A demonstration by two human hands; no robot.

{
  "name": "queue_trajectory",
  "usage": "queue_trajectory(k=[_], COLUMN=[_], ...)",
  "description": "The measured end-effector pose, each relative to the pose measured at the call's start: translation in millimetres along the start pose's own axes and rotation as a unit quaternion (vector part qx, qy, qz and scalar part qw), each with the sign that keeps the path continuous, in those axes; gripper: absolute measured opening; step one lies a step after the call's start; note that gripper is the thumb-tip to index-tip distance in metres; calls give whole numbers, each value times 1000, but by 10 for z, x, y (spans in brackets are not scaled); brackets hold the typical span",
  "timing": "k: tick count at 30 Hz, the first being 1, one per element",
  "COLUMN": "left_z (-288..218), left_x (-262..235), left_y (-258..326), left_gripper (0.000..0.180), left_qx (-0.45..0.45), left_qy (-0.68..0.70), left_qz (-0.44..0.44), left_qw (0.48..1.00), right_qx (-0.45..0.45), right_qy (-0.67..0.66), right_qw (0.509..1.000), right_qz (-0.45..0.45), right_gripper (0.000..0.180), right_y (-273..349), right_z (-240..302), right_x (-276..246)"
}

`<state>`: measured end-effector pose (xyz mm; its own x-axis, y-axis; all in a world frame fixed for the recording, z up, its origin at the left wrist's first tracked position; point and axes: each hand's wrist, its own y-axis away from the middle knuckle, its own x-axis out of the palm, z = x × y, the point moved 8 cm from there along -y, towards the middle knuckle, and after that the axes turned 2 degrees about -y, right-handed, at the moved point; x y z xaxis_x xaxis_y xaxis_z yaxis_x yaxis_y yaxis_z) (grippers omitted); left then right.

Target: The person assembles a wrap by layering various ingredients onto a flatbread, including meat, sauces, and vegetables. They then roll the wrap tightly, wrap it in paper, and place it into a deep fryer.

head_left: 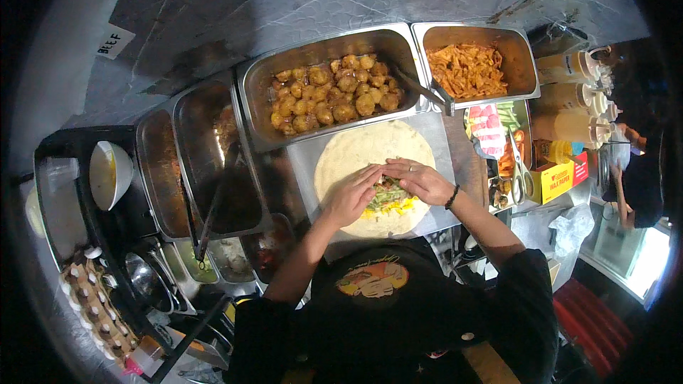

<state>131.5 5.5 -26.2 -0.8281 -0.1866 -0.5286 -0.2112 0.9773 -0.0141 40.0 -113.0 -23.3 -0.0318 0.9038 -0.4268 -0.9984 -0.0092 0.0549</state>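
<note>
A large flatbread wrap (373, 142) lies flat on a pale sheet (440, 149) in front of me. A filling (390, 201) of shredded green and yellow pieces with some browned bits is heaped on its near half. My left hand (352, 196) rests on the heap's left side, fingers stretched out and pointing inward. From the right, my right hand (421, 180) lies over the filling with its fingers extended. The fingertips of both hands meet above the far side of the heap and hide part of it. A ring and a dark bracelet show on the right.
Behind the wrap stand a metal pan of browned balls (257, 110) and a pan of orange-red strips (529, 64). Scissors (521, 171), a yellow-red box (558, 181) and sauce bottles (565, 128) are at right. Left are dark pans (186, 142), a white bowl (112, 174) and egg trays (96, 306).
</note>
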Motion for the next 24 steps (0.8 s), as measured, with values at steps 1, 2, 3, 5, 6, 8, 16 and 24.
queue_trajectory(k=[1, 2, 3, 5, 6, 8, 16, 24], left_z=[9, 26, 30, 149, 155, 229, 316, -160], left_x=[-46, -98, -177, -342, -437, -595, -125, 124], left_y=[11, 29, 74, 209, 303, 543, 1169, 891], left_gripper=[41, 41, 40, 37, 36, 32, 17, 22], left_qx=[-4, -7, -14, -28, -108, -195, -264, -160], left_qy=[20, 40, 58, 82, 77, 75, -56, -97], left_qz=[-24, -48, -72, -166, -183, -222, -116, -177], left_qw=[1000, 998, 996, 982, 974, 952, 956, 966], right_qx=[20, 41, 50, 69, 58, 116, 329, 297], right_qy=[-29, -58, -62, -69, -33, -8, -32, -232], right_qw=[999, 997, 997, 994, 993, 978, 902, 872], right_qz=[-3, -6, -22, -54, -100, -173, -278, -312], right_gripper=[38, 38, 37, 37, 37, 34, 24, 43], right_y=[11, 32, 36, 38, 80, 383, 1263, 1243], right_z=[-11, -15, -6, 1, 102, -57, -275, -171], right_x=[-14, -34, -77, -219, -334, -385, 336, 657])
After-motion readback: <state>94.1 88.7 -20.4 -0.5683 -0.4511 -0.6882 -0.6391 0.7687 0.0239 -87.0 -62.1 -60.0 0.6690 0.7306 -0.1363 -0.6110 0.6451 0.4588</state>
